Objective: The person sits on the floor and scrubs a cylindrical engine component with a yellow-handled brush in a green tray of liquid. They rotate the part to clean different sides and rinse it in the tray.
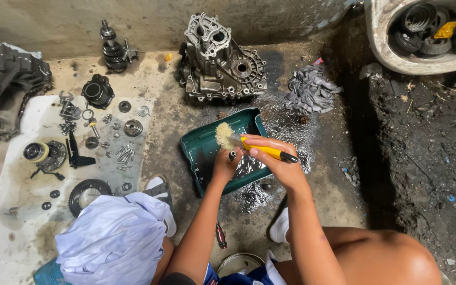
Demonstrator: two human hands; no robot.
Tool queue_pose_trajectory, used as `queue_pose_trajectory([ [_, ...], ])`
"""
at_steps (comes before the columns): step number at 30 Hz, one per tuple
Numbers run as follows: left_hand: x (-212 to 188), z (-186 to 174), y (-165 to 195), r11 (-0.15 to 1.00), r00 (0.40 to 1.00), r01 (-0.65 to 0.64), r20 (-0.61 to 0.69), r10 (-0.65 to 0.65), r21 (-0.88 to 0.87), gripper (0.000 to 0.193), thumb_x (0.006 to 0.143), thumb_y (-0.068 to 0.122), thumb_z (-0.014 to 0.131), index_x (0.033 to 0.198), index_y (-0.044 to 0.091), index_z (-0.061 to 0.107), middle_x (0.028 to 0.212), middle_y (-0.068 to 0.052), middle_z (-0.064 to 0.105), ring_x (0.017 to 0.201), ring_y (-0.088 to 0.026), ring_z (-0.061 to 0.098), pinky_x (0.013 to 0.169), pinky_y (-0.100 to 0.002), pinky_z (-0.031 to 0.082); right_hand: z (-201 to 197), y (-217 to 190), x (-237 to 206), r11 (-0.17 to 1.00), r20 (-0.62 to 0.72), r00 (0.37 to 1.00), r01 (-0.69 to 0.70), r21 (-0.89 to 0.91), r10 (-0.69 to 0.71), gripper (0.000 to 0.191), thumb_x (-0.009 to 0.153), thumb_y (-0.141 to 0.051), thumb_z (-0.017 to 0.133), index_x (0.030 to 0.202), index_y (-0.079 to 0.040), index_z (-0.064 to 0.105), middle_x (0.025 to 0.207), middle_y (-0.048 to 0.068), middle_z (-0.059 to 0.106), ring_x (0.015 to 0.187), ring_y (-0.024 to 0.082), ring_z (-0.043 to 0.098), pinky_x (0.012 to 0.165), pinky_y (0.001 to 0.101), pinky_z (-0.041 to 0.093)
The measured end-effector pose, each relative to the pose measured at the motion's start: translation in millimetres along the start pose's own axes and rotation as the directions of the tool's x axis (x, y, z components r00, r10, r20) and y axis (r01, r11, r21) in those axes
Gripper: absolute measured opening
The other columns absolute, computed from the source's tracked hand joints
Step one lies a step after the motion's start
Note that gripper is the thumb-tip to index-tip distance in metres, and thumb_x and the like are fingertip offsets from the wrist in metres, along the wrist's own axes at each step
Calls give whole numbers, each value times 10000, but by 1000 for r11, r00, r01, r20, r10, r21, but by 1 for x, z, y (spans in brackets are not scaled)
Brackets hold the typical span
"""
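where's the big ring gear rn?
Head view, lower left: the ring gear lies flat on the white cloth, just above the white fabric bundle, below the loose bolts.

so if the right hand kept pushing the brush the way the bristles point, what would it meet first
Probably the green tray's far left wall: the right hand aims the brush up-left, above the left hand. Depth is unclear, so it may pass over it.
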State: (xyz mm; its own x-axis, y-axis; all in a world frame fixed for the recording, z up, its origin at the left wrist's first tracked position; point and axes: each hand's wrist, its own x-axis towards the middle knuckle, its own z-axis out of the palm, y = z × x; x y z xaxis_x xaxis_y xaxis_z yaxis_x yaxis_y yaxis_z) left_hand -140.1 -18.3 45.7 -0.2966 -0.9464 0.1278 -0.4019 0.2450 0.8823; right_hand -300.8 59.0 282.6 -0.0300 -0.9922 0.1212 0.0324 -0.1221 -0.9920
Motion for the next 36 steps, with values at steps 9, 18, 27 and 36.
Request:
queue_pose_trajectory([
  [9, 2, 3, 1, 996, 997, -79, -29, 78, -42, 292, 915, 286, 650, 951, 6, 724, 1020, -188, 736, 1018, -391, 661, 913, -459, 510, -4, -3, 2, 1000, 16, 1000, 25, 1, -25, 246, 928, -34, 712, 1169, -16, 758, 1284, 170, 730, 1216, 234, 684, 1035, 347, 551],
  [18, 4, 1, 11, 1000, 999, -28, -34, 28, 6, 328, 927, 319, 681, 945, -1, 750, 946, -195, 738, 949, -395, 655, 862, -466, 505, -12, -3, 0, 999, 6, 1000, 13, 32, -13, 241, 930, -27, 708, 1166, -11, 756, 1292, 177, 726, 1202, 244, 689, 1029, 352, 558],
  [27, 3, 1, 12, 1000, 1000, 0, -13, 1, 25, 343, 930, 338, 691, 951, 3, 759, 909, -192, 735, 926, -383, 644, 851, -457, 500, -11, -9, -3, 998, 0, 999, 43, 38, -43, 234, 932, -15, 707, 1161, 6, 754, 1293, 198, 721, 1189, 251, 701, 1024, 361, 577],
  [36, 2, -1, 12, 999, 999, 28, -31, -27, 35, 341, 921, 339, 717, 897, -1, 725, 925, -206, 709, 947, -397, 624, 857, -470, 494, -10, -17, -6, 989, -2, 1000, 4, 145, -4, 225, 936, -1, 699, 1155, 24, 746, 1311, 218, 702, 1154, 278, 713, 1011, 397, 600],
])
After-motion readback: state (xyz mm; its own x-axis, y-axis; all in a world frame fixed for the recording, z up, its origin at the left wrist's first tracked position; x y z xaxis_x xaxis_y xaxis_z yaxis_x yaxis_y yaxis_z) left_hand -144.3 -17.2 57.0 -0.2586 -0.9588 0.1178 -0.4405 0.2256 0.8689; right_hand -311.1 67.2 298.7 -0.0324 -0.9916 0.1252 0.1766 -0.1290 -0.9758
